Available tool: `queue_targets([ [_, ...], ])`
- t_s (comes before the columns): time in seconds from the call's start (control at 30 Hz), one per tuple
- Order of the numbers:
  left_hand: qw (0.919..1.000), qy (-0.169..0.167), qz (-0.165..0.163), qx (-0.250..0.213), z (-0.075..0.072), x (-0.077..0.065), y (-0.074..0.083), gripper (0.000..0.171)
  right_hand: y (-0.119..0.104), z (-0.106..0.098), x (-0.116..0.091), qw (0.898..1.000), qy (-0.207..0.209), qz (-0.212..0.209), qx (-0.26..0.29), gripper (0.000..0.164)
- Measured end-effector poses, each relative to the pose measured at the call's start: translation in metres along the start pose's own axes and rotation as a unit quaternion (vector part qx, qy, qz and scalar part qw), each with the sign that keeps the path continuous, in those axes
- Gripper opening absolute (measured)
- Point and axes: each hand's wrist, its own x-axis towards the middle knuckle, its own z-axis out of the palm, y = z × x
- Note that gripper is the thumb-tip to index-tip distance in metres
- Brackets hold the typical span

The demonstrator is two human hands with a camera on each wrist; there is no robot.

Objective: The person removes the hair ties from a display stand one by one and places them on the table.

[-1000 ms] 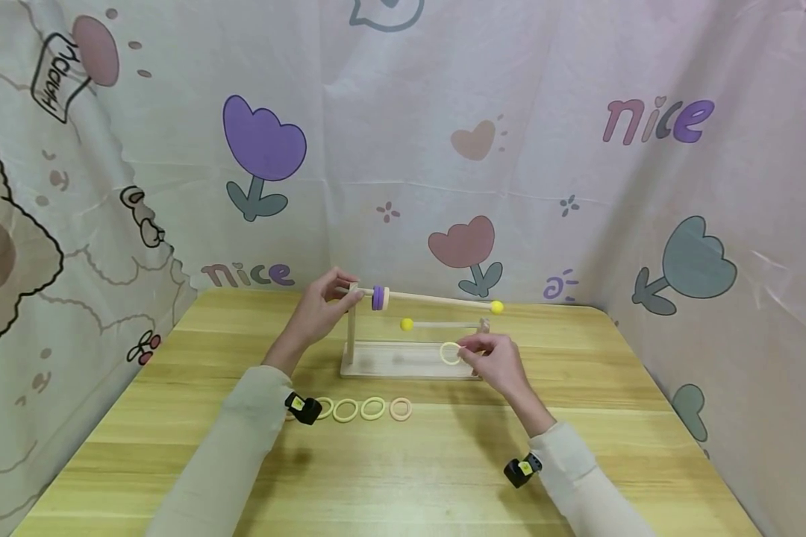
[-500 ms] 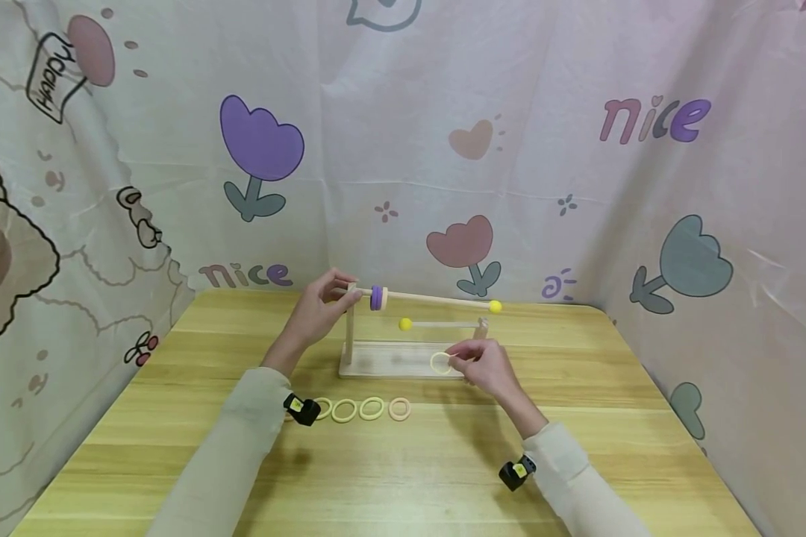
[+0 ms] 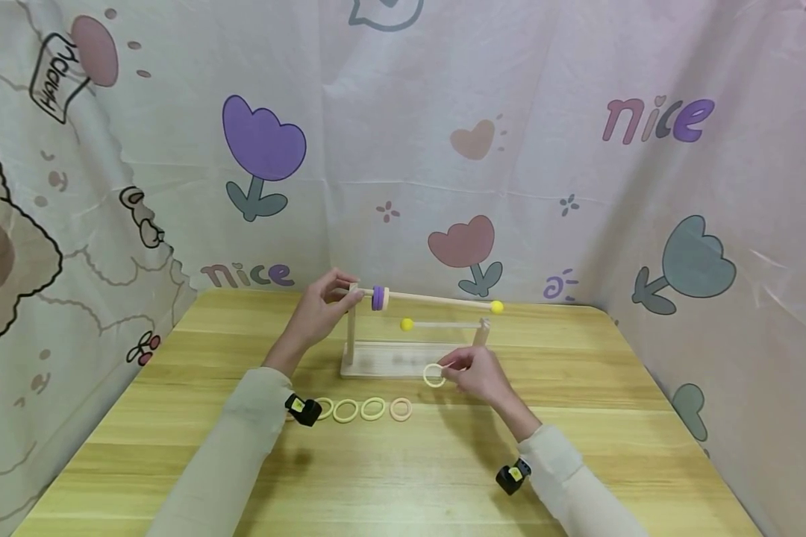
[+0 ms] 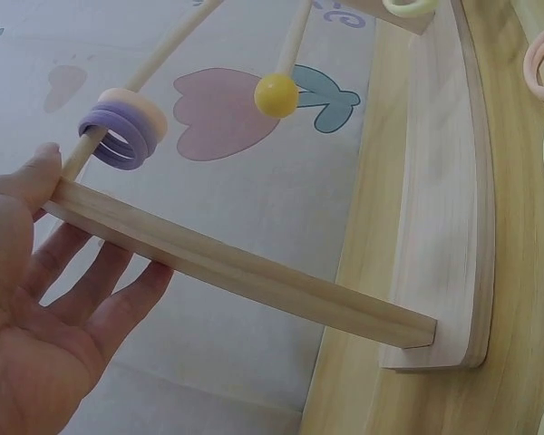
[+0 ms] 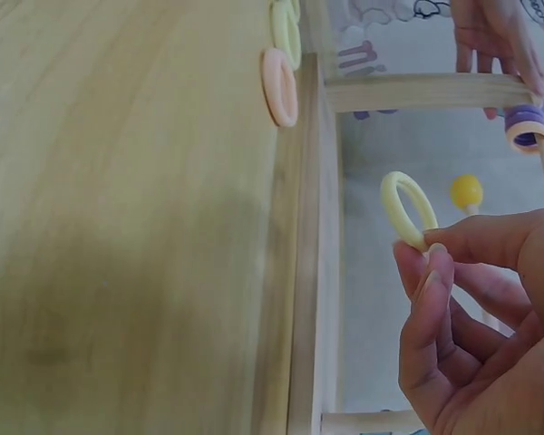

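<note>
In the head view a wooden stand (image 3: 389, 362) rises from a flat base, with one rod on each post. My left hand (image 3: 316, 309) grips the top of the left post (image 4: 245, 258), thumb beside the upper rod (image 3: 439, 300). Two purple rings (image 4: 118, 136) and a peach ring (image 4: 150, 107) hang on that rod near its post, and a yellow ball (image 3: 497, 307) caps its far end. My right hand (image 3: 480, 373) pinches a pale yellow ring (image 5: 394, 213) between thumb and fingertips, in front of the base. The lower rod (image 3: 443, 325) carries only its yellow ball (image 3: 407, 324).
In front of the stand, several pale yellow rings (image 3: 364, 409) and a peach ring (image 3: 392, 409) lie in a row on the wooden table (image 3: 410, 477). My left wrist partly covers the row's left end. A printed cloth (image 3: 544, 186) hangs behind the table.
My right hand has moved left and down toward me with the pale yellow ring, away from the right post. My left hand keeps its place on the left post.
</note>
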Motion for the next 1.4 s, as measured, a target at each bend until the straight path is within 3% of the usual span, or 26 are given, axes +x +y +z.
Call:
queue_targets([
  [0.07,1.0,-0.001,-0.006,0.003,0.0,-0.001,0.004,0.034,0.002,0.002,0.001,1.0,-0.008,-0.003,-0.003,0.01],
  [0.27,0.9998,-0.007,-0.017,0.013,-0.001,-0.014,0.037,0.03,0.008,0.008,0.002,0.999,-0.027,-0.013,-0.011,0.009],
  [0.33,0.9997,-0.007,-0.018,0.015,-0.001,-0.015,0.04,0.029,0.009,0.009,0.002,0.999,-0.031,-0.017,-0.012,0.009],
  [0.4,0.9996,-0.007,-0.019,0.018,-0.001,-0.015,0.039,0.03,0.009,0.01,0.002,0.999,-0.033,-0.023,-0.015,0.009],
  [0.73,0.9997,0.004,-0.008,0.021,0.001,0.002,0.001,0.033,0.014,0.017,0.0,0.996,-0.06,-0.053,-0.046,0.011],
  [1.1,0.9997,0.006,0.002,0.022,0.001,0.001,0.002,0.033,0.016,0.025,0.0,0.994,-0.075,-0.041,-0.074,0.008],
  [1.4,0.9997,0.006,0.003,0.023,0.0,0.0,0.002,0.032,0.017,0.029,-0.003,0.99,-0.071,-0.069,-0.098,0.01],
])
